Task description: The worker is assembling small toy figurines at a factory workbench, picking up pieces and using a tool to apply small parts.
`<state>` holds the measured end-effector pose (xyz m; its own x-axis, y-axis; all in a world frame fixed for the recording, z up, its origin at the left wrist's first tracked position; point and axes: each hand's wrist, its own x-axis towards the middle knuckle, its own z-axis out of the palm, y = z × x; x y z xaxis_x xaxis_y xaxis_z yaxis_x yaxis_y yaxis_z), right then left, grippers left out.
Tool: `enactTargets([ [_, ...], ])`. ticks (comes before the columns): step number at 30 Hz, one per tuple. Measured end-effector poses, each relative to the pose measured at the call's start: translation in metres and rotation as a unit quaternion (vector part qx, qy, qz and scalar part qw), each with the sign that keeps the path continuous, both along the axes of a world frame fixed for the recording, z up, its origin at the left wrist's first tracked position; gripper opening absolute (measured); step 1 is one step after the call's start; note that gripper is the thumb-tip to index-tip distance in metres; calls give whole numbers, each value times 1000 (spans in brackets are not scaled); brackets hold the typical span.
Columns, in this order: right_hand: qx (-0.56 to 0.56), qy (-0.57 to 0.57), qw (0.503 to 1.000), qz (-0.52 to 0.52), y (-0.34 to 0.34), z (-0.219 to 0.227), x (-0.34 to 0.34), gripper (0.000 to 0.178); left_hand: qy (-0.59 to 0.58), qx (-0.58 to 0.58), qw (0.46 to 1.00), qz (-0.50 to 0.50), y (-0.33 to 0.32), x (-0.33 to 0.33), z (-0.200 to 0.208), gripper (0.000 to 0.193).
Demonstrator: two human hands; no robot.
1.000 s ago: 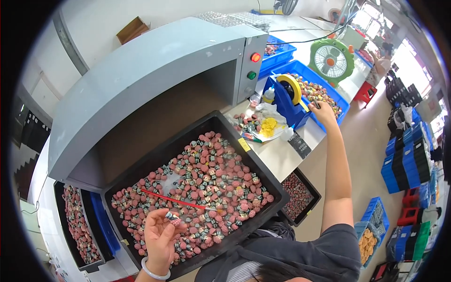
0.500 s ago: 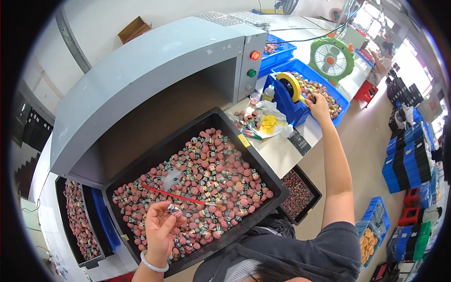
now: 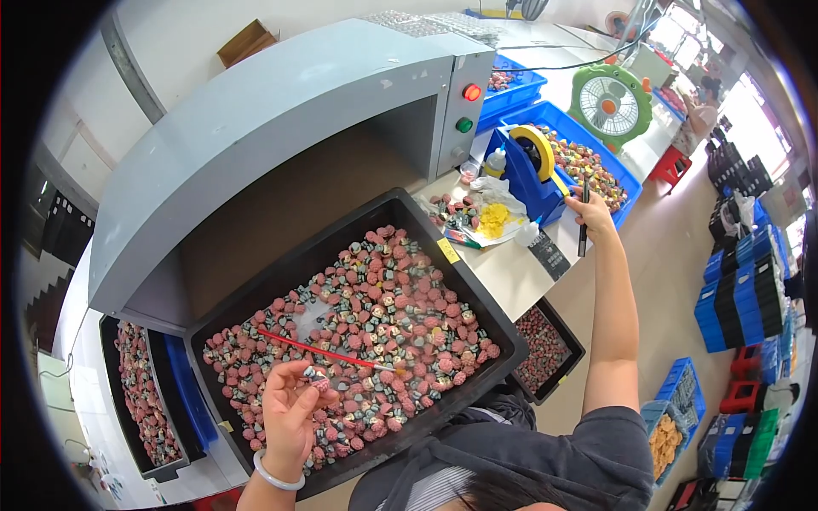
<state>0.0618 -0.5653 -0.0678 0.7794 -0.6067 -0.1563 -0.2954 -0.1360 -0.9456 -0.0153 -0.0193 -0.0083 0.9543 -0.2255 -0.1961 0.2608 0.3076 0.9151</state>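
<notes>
1. Pinching a small pink-and-grey figurine (image 3: 318, 381) between thumb and forefinger, the left hand (image 3: 290, 417) hovers over the lower left part of a black tray (image 3: 492, 317), at the lower centre of the frame.
2. Many similar pink-and-grey pieces (image 3: 409, 298) fill the tray, with a red-handled paintbrush (image 3: 324, 353) lying across them.
3. Right of centre, the right hand (image 3: 596, 215) grips a slim black tool (image 3: 583, 232); its fingertips are beside the yellow tape (image 3: 560, 182) of a blue tape dispenser (image 3: 532, 192), but whether they touch it is too small to tell.
4. On the tabletop (image 3: 504, 277), left of the dispenser, a yellow lump (image 3: 493, 220) sits on white wrapping.
5. Across the upper left and centre arches a grey machine (image 3: 281, 111), its red light (image 3: 472, 92) glowing above a green button (image 3: 463, 125).
6. At the upper right, a green fan (image 3: 608, 104) stands behind a blue crate (image 3: 632, 194) of coloured pieces.
</notes>
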Motion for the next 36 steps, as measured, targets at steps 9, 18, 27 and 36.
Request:
enactTargets([
  [9,-387,-2,922,-14,-44,-11,-20,17,15,1,1000,4,-3,-1,10,29],
  [18,67,-4,995,-71,-1,-15,-8,22,19,-17,1000,-10,5,-4,5,28],
  [27,-39,-2,997,-69,0,-10,-9,19,24,-15,1000,-11,0,0,4,28],
  [36,-290,-87,953,-12,22,4,-23,14,13,30,999,33,1,0,12,30],
])
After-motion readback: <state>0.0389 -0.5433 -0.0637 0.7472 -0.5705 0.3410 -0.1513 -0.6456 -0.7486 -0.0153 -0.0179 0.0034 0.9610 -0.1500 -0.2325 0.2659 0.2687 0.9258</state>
